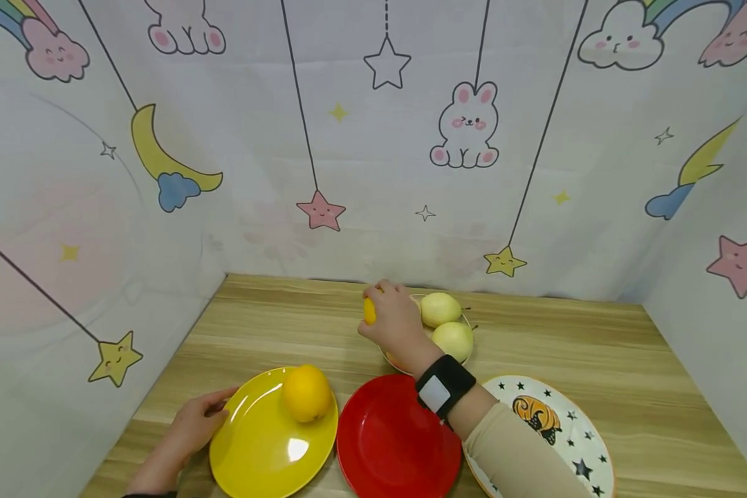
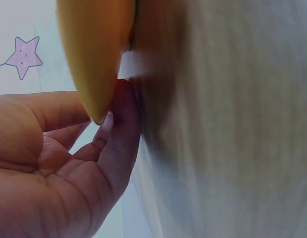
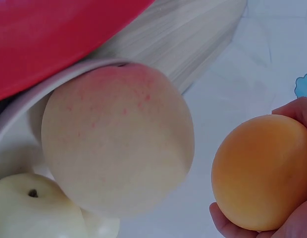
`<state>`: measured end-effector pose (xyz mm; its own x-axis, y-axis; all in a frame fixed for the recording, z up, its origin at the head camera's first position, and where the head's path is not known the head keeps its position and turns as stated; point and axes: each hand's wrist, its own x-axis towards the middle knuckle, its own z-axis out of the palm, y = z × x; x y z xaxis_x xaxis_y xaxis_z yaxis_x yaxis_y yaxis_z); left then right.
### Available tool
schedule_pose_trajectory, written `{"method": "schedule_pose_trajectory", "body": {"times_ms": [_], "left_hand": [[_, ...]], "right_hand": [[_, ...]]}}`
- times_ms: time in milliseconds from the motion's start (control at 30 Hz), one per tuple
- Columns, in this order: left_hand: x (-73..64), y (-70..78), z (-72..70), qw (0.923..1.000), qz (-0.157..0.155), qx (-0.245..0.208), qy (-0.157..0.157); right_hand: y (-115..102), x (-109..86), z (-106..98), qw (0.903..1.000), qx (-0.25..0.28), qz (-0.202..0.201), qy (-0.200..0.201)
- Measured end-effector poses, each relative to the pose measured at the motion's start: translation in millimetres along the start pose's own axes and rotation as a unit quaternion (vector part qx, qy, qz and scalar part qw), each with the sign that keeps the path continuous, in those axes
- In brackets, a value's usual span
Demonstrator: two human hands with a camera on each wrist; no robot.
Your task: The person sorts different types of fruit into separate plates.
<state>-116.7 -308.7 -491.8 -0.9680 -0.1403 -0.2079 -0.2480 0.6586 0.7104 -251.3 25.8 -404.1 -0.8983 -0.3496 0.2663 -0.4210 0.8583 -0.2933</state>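
My right hand [image 1: 395,319] grips an orange [image 3: 262,171] above the bowl [image 3: 25,106] at the back of the table. Inside that bowl are a pale peach with a red blush [image 3: 119,139] and pale yellow-green pears [image 1: 453,341]; the hand and wrist cover part of it in the head view. On the left, my left hand [image 1: 193,423] pinches the rim of a yellow plate [image 1: 261,443], thumb on one side and fingers on the other in the left wrist view. Another orange [image 1: 307,393] sits on the yellow plate near its far right edge.
A red plate [image 1: 392,443] lies in the middle, beside the yellow one. To its right is a white plate with stars and a pumpkin print [image 1: 573,429], partly under my right forearm. A printed cloth wall [image 1: 373,152] stands behind the wooden table [image 1: 629,360].
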Motion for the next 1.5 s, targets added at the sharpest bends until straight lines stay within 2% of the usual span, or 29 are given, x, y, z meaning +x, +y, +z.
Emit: {"method": "schedule_pose_trajectory", "body": {"times_ms": [200,400,733,1133,1500], "left_hand": [[-0.5,1.2,0.0,1.0000,0.002,0.006,-0.004],[-0.3,1.1,-0.3,0.9999,0.001,0.010,-0.006],[0.5,2.7,0.3,0.9999,0.001,0.009,-0.006],[-0.2,2.6,-0.3,0.9999,0.001,0.013,-0.002],[1.5,-0.6,-0.7,0.9999,0.003,0.007,-0.008]], "right_hand": [[-12.3,-2.4,2.3,0.9998,0.018,0.006,-0.008],[-28.6,-6.5,5.8,0.9993,0.027,-0.027,-0.004],[-56.0,-19.8,11.0,0.9973,0.003,-0.064,-0.037],[-91.9,-34.3,22.8,0.9905,-0.031,-0.101,-0.088],[-121.2,-45.7,29.2,0.9820,-0.045,-0.158,-0.093]]}}
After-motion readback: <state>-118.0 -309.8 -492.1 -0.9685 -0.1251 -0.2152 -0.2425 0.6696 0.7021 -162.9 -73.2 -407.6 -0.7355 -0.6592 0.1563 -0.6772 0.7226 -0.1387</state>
